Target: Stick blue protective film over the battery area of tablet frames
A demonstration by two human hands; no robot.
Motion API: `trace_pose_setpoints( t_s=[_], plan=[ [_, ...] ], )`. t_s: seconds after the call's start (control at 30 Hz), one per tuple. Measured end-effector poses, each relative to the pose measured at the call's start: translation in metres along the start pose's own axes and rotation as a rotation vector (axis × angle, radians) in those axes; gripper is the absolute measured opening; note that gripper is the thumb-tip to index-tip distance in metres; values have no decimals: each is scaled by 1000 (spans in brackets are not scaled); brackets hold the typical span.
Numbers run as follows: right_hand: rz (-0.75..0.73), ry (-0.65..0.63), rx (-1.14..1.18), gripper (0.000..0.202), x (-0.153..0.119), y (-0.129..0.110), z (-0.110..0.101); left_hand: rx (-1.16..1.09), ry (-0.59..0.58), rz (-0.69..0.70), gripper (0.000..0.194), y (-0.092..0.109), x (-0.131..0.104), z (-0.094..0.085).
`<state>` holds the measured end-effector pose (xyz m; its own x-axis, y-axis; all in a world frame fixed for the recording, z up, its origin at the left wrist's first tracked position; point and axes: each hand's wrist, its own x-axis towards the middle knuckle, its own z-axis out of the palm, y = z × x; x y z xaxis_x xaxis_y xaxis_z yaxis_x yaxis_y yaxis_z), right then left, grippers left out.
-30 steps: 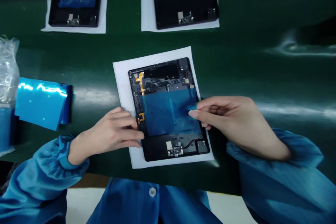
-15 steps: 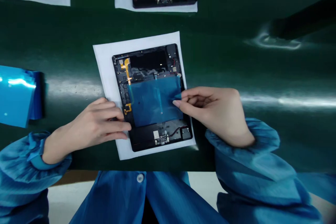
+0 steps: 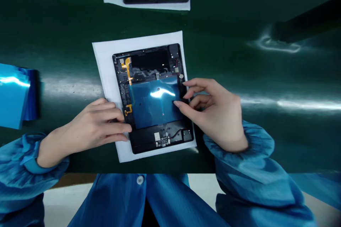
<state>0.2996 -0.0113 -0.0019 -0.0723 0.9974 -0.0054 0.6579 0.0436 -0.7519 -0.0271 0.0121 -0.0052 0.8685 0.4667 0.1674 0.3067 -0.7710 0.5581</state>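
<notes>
The right hand (image 3: 213,111), parted at the tablet's (image 3: 149,142) three o'clock, has released the blue film (image 3: 146,108), seemingly laid; left hand (image 3: 97,122), grip unclear.

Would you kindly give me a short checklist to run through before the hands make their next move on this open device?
1. Open device resting on the white sheet: ok.
2. Blue film lying over the device's middle: ok.
3. Left hand at the device's left edge: ok.
4. Right hand clear of the film: cannot tell; its thumb tip is over the film, contact unclear.
5. Film stuck down throughout: cannot tell.
6. Dark lower wire uncovered by film: ok.
</notes>
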Motion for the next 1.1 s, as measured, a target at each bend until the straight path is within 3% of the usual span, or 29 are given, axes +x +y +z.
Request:
trace_pose_setpoints(
  t_s=[0.1,0.2,0.33,0.43,0.63,0.83,1.0,1.1],
  plan=[
    [-39,55,-63,28,2,3,-1,1,1,10,15,-1,-1,0],
    [-244,89,-183,23,1,0,-2,4,3,13,16,-1,-1,1],
    [-712,-164,-337,23,-7,-16,3,7,28,24,20,-1,-1,4],
    [-893,-332,-472,31,-1,-25,13,17,30,18,22,-1,-1,5],
    [-804,-354,-616,45,34,-33,32,18,47,1,21,-3,-3,9],
    [-976,-384,-602,42,20,-37,33,-28,62,-17,17,-5,-2,13],
    [-778,-207,-650,36,25,-28,32,-58,55,-38,17,-7,-2,15],
    [-817,-223,-638,36,16,-26,30,-67,70,-36,18,-8,-1,16]
  ],
)
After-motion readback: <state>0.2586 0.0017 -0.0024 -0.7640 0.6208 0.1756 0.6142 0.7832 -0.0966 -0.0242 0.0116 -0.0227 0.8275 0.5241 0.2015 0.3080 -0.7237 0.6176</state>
